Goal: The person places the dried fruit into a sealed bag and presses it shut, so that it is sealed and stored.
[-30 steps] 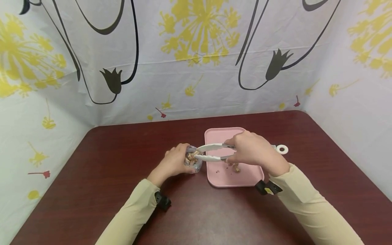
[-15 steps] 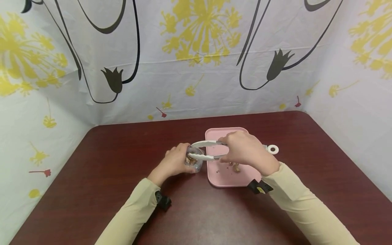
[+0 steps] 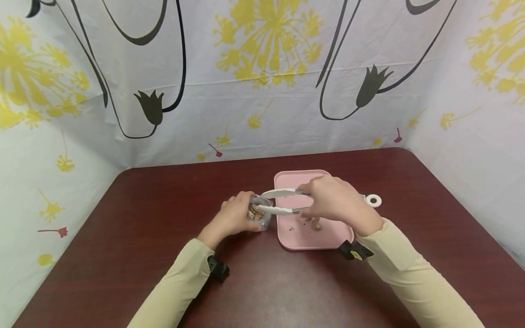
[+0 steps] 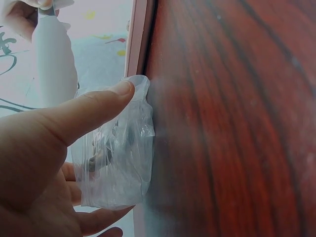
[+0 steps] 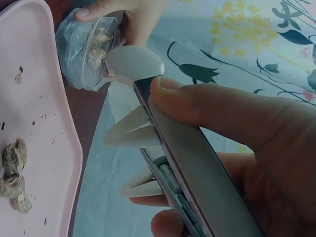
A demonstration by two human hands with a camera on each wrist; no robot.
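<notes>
My left hand [image 3: 230, 216] grips a small crinkled clear plastic bag [image 4: 123, 168], its mouth facing up. Inside the bag lie brown-and-cream dried pieces [image 5: 98, 47], perhaps dried mushrooms. With thumb and fingers, my right hand [image 3: 336, 200] holds metal tongs [image 3: 283, 211] that have white scalloped tips. The tips stand apart at the bag's mouth, and I see nothing pinched between them. A few similar dried pieces [image 5: 14, 165] rest on a pink tray [image 3: 320, 243] below the right hand. The bag's underside is hidden by the left hand.
Dark crumbs [image 5: 34, 122] are scattered on the tray. The tongs' white ring end [image 3: 373, 200] sticks out beyond the right hand. The dark red wooden table [image 3: 172, 196] ends at a patterned cloth backdrop [image 3: 246, 127].
The tongs carried a dried piece to the bag, moved left over its mouth and spread, then drew back slightly right without the piece. The left hand stays in place with the bag.
</notes>
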